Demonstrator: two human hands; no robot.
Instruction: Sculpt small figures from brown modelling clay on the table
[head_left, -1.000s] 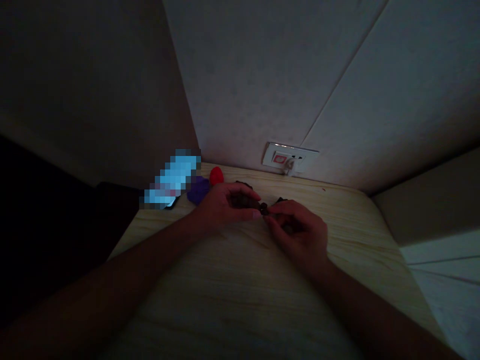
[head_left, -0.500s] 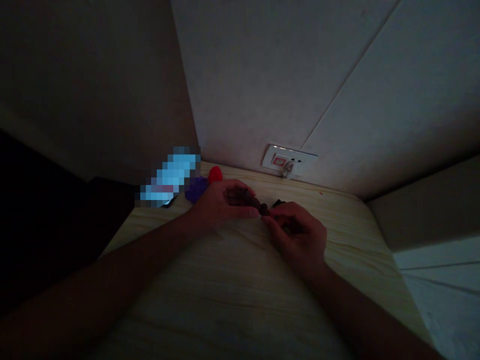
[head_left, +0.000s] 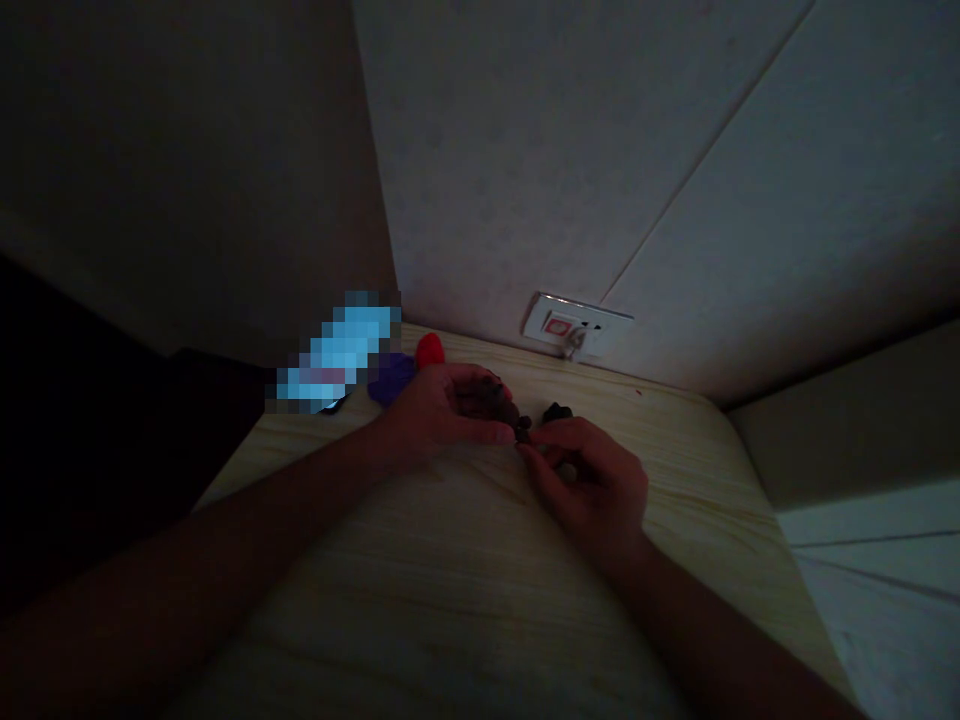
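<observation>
A small dark brown lumpy figure (head_left: pixel 508 411), clay-like in look, lies between my hands above the wooden tabletop. My left hand (head_left: pixel 450 408) curls around it, fingers behind and thumb in front. With thumb and forefinger, my right hand (head_left: pixel 589 475) pinches the figure's right end, where small rounded knobs show. The dim light hides its finer shape. Just behind my right hand sits a small black lump (head_left: pixel 557 412). Beyond my left hand are a red lump (head_left: pixel 430 351) and a purple lump (head_left: pixel 391 379), the purple one partly covered by that hand.
A phone (head_left: pixel 337 355) with a bright, blurred-out screen stands tilted at the table's left edge. A wall socket (head_left: pixel 576 324) with a plug in it is just above the back edge. The wooden tabletop (head_left: pixel 450 590) stretches toward me, with walls behind and at left.
My right hand has shifted slightly left and down with the figure's right end. More of the black lump shows behind it. My left hand has barely moved.
</observation>
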